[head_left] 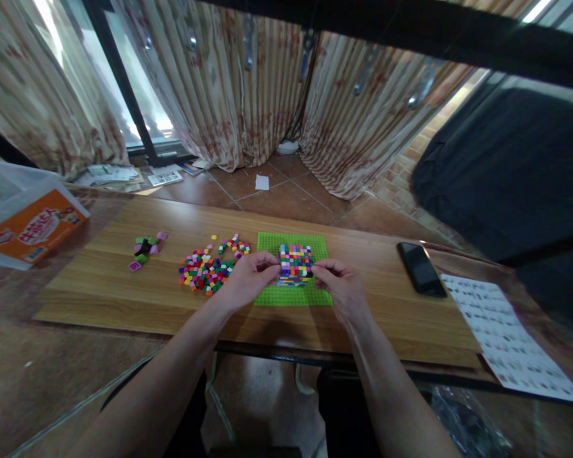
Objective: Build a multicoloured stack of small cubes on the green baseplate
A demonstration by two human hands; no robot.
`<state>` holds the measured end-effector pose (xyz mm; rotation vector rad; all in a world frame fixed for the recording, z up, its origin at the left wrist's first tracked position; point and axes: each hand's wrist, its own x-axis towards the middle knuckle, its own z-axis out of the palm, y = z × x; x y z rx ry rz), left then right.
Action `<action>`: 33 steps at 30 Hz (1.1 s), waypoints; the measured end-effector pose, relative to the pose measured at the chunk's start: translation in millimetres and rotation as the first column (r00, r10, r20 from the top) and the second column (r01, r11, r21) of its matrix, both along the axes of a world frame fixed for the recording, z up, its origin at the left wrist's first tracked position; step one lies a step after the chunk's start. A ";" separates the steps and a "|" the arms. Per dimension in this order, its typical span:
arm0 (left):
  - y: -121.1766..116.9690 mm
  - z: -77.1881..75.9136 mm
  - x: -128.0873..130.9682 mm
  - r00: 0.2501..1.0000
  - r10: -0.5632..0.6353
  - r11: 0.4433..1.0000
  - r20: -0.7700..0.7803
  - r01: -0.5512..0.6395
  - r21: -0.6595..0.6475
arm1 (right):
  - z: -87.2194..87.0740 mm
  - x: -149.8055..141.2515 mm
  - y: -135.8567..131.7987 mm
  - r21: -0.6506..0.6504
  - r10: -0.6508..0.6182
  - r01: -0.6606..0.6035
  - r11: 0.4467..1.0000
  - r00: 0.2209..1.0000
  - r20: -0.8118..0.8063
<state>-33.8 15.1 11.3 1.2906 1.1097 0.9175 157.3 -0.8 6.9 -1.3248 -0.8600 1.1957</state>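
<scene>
A cube-like block of small multicoloured toy bricks stands on a bright green studded baseplate. My left hand is at the block's left side, thumb and forefinger closed against its edge. On the opposite side, my right hand has its thumb and forefinger closed at the near right edge, by a dark brick. Whether a loose brick is hidden between the fingertips I cannot tell. Left of the baseplate lies a pile of loose coloured bricks, partly behind my left hand, with a curved row of bricks at its far side.
A small group of pink, green and black bricks lies farther left on the wooden table. A black phone and a printed sheet lie to the right. At far left stands a plastic box with an orange label.
</scene>
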 end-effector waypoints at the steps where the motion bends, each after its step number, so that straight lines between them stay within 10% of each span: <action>1: 0.2 0.3 -0.7 1.000 -0.005 1.000 -0.006 0.005 0.001 | 0.0 0.6 -0.2 -0.003 0.007 -0.007 1.000 1.000 -0.007; 11: 14.5 -1.0 -40.5 0.976 0.120 0.980 -0.179 -0.087 0.181 | 4.8 11.5 1.3 -0.008 -0.156 0.156 0.988 0.975 -0.160; 19: 20.2 -3.2 -91.4 0.708 0.355 0.913 -0.611 -0.122 0.389 | 0.8 5.7 -0.3 0.069 -0.109 0.115 0.991 0.991 -0.083; 33: 11.3 -3.1 -56.8 0.397 0.245 0.948 -0.884 0.093 0.305 | -3.8 1.0 -0.8 0.074 -0.079 0.080 0.994 0.997 -0.014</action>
